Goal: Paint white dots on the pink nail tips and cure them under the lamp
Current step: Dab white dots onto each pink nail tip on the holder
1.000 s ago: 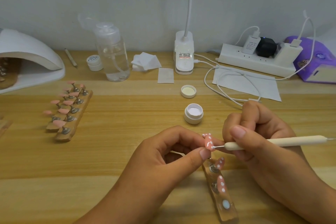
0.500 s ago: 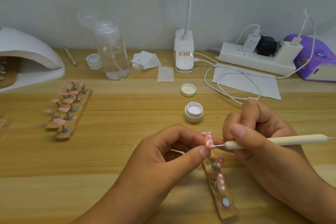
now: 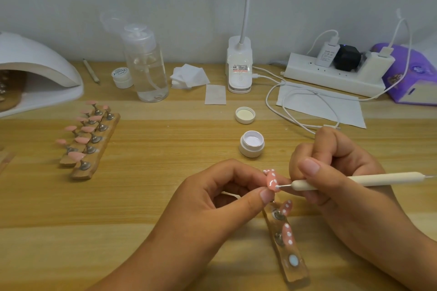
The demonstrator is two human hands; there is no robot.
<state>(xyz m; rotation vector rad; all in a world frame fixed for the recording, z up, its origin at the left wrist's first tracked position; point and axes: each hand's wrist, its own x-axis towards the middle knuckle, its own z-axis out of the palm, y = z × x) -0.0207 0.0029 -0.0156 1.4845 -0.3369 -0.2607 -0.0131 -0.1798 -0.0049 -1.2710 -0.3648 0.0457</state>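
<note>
Bare tabletop (image 3: pixel 165 172) lies between the left nail stands (image 3: pixel 89 139) and the open jar (image 3: pixel 251 143), whose cap (image 3: pixel 245 115) and cable (image 3: pixel 295 111) crowd behind.

Lamp (image 3: pixel 35 61) half beyond left edge.

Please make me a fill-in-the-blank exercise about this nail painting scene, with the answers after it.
The right hand holds a dotting tool against a ___ nail tip.
The left hand pinches that tip, whose dots are ___.
The small jar stands ___, its lid lying behind it.
The curing lamp sits far to the ___.
Answers: pink; white; open; left.
</note>
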